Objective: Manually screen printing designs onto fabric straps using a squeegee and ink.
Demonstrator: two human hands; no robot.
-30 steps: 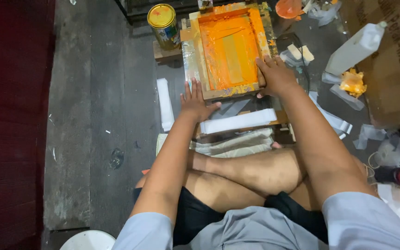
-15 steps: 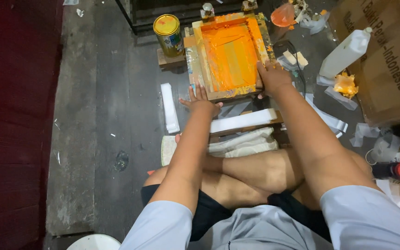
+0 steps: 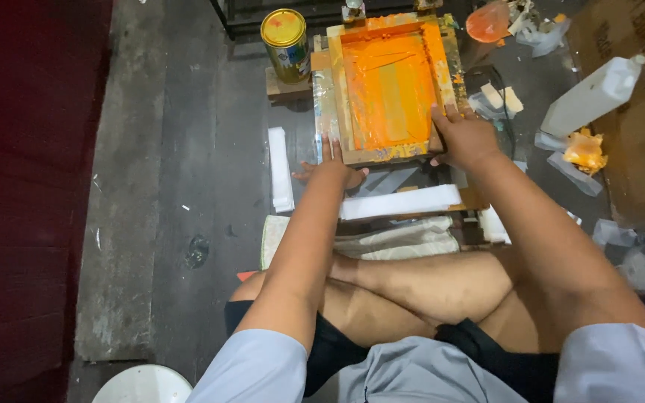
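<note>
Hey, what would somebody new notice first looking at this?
The bright orange ink in the wooden screen frame at top centre stands out most, with the left hand at its lower left corner and the right hand pressing its lower right edge. A yellow-lidded can stands just left of the frame.

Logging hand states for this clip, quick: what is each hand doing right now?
Left hand: open, fingers spread flat on the near-left corner of the orange-inked printing frame.
Right hand: open, pressing the frame's near-right corner; no grip visible.
</note>
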